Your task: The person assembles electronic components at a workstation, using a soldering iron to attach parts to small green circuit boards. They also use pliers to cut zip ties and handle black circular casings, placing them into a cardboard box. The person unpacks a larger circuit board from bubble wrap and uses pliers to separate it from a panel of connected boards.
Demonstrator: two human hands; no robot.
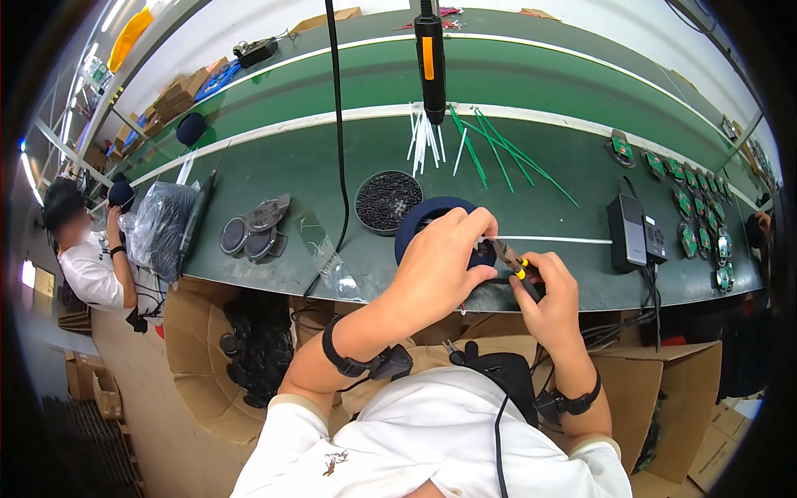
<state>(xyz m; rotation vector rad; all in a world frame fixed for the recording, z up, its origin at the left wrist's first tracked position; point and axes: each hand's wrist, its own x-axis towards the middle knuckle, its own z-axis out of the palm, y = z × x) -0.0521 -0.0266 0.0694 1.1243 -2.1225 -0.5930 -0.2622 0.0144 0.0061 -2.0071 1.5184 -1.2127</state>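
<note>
A dark navy, rounded housing (410, 230) sits under our left hand (440, 261), near the front edge of the flat green bench (307, 158).
Our left hand curls over and holds it; our right hand (552, 299) wraps narrowly around metal pliers with black-and-yellow handles (515, 262). Their nose is beside our left fingertips, so a slip could pinch skin or scuff the housing. The thin white plastic strip (564, 240) might catch on the black, box-shaped adapter (628, 232); a knock could scatter the small black screw-like pieces (388, 202).
</note>
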